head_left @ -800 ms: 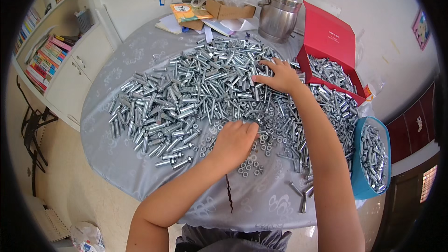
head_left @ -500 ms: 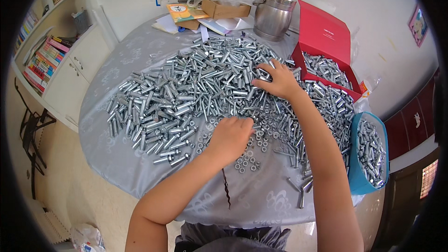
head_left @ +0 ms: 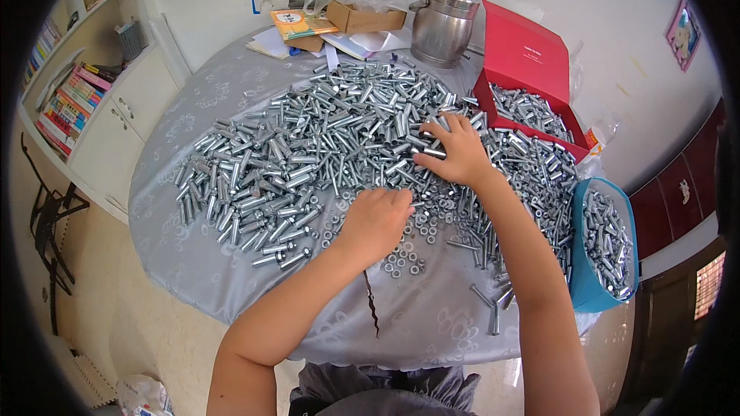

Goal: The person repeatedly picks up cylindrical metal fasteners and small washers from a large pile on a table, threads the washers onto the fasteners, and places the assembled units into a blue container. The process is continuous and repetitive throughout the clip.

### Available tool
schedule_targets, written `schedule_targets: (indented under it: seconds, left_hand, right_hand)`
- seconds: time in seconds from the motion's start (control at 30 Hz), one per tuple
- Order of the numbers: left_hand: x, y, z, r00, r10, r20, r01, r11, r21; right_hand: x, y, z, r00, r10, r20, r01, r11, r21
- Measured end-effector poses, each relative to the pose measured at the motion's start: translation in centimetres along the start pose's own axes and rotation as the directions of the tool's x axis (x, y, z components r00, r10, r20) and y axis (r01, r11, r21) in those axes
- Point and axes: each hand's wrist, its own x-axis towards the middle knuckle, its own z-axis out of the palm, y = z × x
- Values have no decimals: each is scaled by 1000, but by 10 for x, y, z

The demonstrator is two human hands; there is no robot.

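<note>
A large heap of silver metal sleeves and bolts (head_left: 308, 146) spreads over the table. My left hand (head_left: 375, 223) is closed at the heap's near edge, fingers curled down; whatever it holds is hidden beneath them. Around it lie loose hex nuts (head_left: 401, 258) and small metal parts. To its upper right, my right hand (head_left: 462, 152) rests over the heap with thumb and fingers spread. A metal sleeve (head_left: 433, 152) lies in the gap beside that thumb, and other sleeves touch the fingertips. I cannot see under the palm.
A red open box (head_left: 532, 69) of metal parts stands at the far right. Nearer is a blue tub (head_left: 582, 262), also filled. A steel pot (head_left: 443, 27), a cardboard box (head_left: 362, 19) and papers sit at the back. Several bolts (head_left: 495, 316) lie near the right forearm.
My right hand has come nearer to me over the heap, its fingers still spread. My left hand stays almost in place, still curled. The whole view has shifted slightly.
</note>
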Motion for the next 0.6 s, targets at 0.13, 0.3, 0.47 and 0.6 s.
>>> schedule_targets:
  seconds: [0.13,0.3,0.47,0.6]
  left_hand:
    - [0,-1,0,1000,-2,20,2,1000,-13]
    - [1,1,-2,999,3,36,-2,1000,-24]
    - [-1,-1,-2,1000,12,26,-11,1000,-13]
    - [-1,3,-7,998,33,53,-34,999,6]
  right_hand:
    - [-10,-10,-6,1000,-18,1,18,1000,-20]
    - [-21,-13,-10,998,-65,-9,64,997,-33]
    - [-28,-27,-20,994,-94,48,97,991,-86]
    - [-46,-36,-23,996,-55,69,56,998,-12]
